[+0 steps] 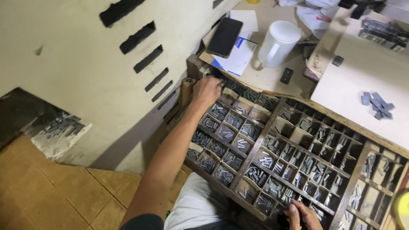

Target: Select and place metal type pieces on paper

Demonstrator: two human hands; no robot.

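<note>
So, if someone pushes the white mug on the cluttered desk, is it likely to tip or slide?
The white mug looks squat and wide-based, so it would probably slide rather than tip. It stands partly beside loose papers, which might drag along. It looks like ceramic, so likely heavy for its size and breakable.

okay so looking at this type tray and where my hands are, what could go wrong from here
1. The left hand reaches into a far corner compartment of the wooden type case; a sleeve or wrist dragging back could flick small metal sorts into neighbouring compartments.
2. The right hand rests at the near rim; pressing there might tip the slanted case.
3. The phone lies on papers beside the white mug; a knock could wet both.
</note>
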